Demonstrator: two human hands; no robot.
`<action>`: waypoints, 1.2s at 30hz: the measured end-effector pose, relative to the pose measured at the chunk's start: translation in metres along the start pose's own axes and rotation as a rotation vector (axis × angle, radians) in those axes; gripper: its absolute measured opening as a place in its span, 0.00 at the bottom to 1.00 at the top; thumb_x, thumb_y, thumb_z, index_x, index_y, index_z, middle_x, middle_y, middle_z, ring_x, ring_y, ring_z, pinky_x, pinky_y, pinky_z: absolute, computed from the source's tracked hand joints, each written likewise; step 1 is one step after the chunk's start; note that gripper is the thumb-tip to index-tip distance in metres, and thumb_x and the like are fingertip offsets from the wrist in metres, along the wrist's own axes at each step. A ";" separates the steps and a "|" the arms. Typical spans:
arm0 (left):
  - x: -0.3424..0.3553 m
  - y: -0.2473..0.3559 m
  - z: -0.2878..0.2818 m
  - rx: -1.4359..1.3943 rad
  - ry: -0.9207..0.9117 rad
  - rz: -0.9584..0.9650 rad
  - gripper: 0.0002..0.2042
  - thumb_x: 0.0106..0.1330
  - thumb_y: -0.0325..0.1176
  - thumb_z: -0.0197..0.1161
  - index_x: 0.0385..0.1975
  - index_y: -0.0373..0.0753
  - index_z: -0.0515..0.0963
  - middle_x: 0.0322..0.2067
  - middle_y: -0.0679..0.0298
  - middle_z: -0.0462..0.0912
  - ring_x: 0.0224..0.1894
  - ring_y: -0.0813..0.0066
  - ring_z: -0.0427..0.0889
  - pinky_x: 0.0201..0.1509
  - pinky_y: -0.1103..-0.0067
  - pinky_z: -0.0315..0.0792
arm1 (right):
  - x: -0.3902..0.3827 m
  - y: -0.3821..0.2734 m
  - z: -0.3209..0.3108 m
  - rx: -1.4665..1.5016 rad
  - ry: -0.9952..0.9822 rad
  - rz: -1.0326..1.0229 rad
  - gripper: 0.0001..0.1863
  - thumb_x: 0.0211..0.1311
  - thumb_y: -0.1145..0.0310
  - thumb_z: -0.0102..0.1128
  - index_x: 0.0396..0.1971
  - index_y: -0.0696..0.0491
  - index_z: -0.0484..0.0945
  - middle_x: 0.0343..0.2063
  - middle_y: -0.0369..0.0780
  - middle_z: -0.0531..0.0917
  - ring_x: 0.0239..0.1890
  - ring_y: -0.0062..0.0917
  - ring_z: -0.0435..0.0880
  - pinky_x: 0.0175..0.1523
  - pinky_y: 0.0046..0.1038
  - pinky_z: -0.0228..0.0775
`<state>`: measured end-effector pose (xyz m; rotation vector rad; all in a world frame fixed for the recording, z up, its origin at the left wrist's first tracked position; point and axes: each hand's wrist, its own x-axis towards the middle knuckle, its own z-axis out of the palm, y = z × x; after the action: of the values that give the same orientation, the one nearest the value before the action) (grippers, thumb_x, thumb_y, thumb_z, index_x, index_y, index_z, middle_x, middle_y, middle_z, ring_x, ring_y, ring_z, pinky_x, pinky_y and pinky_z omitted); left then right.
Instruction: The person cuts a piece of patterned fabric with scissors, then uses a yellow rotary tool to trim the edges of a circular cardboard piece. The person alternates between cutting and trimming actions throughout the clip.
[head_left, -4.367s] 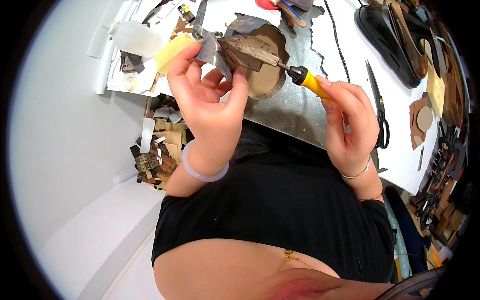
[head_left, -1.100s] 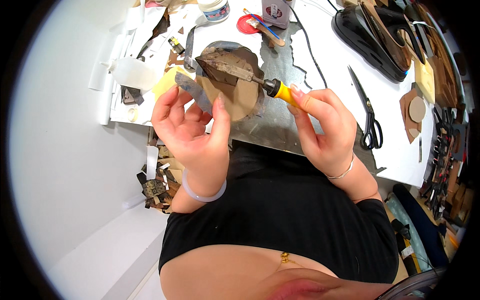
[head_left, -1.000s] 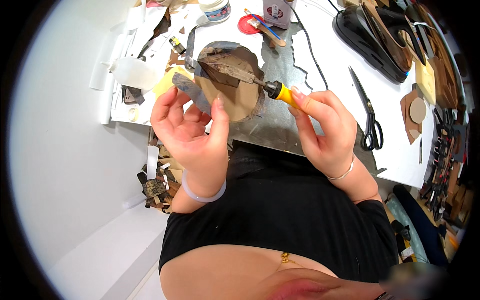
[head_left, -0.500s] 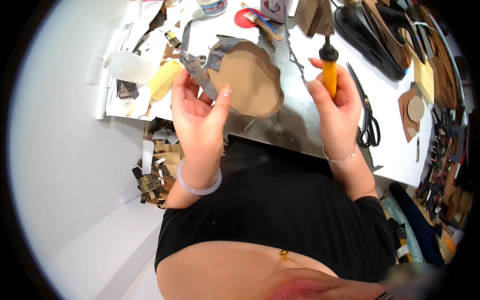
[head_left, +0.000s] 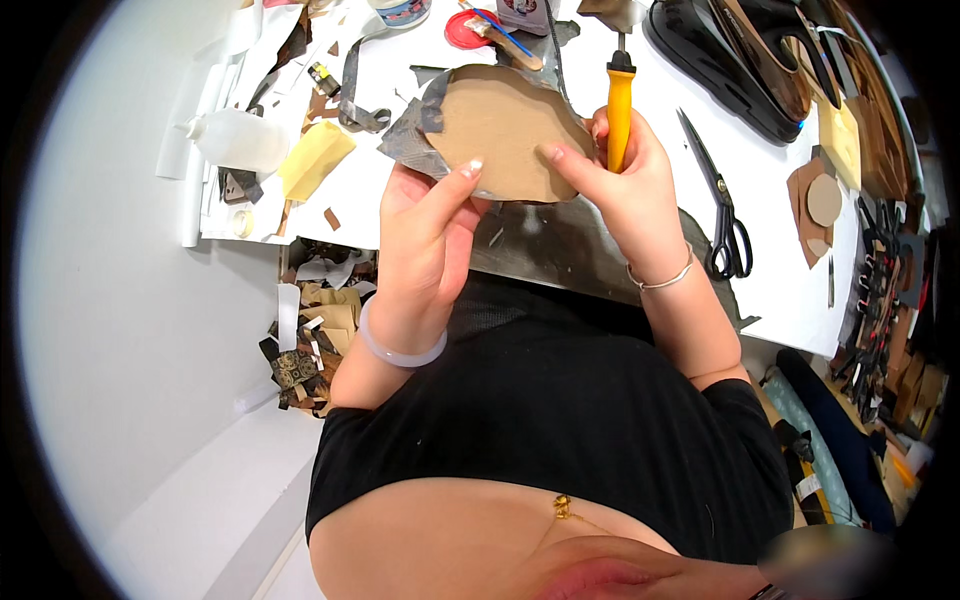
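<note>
A rounded tan board [head_left: 510, 130] with a wavy edge is held up in front of me, over the table. Dark grey patterned material [head_left: 415, 143] wraps part of its rim and juts out at its left. My left hand [head_left: 430, 215] grips the board's lower left edge, thumb on its face and fingers underneath. My right hand [head_left: 625, 175] pinches the board's right edge with the thumb. The same hand also holds a yellow-handled tool [head_left: 620, 115] upright; its broad metal head is partly cut off by the upper rim of the view.
Large black scissors [head_left: 722, 195] lie at the right, below a black iron [head_left: 725, 75]. A clear squeeze bottle [head_left: 240, 140], yellow sponge-like block [head_left: 317, 160] and grey strip [head_left: 352, 90] lie leftward. A red lid [head_left: 468, 30] with a brush sits behind. Scraps [head_left: 310, 340] fill a space below left.
The board has been lifted off the metal surface, and my left hand has closed on it. My right hand has moved left with the yellow-handled tool and now holds the board's right edge too.
</note>
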<state>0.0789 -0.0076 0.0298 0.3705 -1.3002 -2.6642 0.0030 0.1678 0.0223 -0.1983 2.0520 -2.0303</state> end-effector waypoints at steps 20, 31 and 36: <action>0.034 0.054 -0.050 0.260 -0.118 -0.407 0.17 0.70 0.32 0.62 0.54 0.30 0.75 0.46 0.58 0.84 0.46 0.73 0.86 0.50 0.73 0.83 | 0.038 -0.013 -0.064 -0.274 -0.071 -0.503 0.19 0.82 0.58 0.40 0.48 0.54 0.78 0.41 0.33 0.84 0.21 0.07 0.56 0.26 0.12 0.50; -0.011 0.029 -0.053 -0.090 0.249 0.041 0.20 0.69 0.28 0.64 0.59 0.37 0.72 0.55 0.60 0.79 0.56 0.68 0.78 0.60 0.66 0.71 | -0.035 -0.021 -0.048 -0.551 -0.162 -0.723 0.18 0.61 0.78 0.68 0.51 0.59 0.79 0.39 0.44 0.87 0.37 0.24 0.88 0.42 0.21 0.79; -0.013 0.033 -0.041 -0.068 0.240 0.122 0.22 0.69 0.28 0.62 0.62 0.35 0.69 0.56 0.59 0.78 0.57 0.67 0.78 0.61 0.68 0.72 | -0.033 -0.029 -0.047 -0.647 -0.261 -0.679 0.14 0.58 0.78 0.69 0.46 0.59 0.82 0.40 0.45 0.88 0.40 0.30 0.90 0.45 0.24 0.81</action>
<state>0.1041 -0.0558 0.0334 0.5634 -1.1201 -2.4666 0.0198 0.2211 0.0534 -1.3492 2.6005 -1.3919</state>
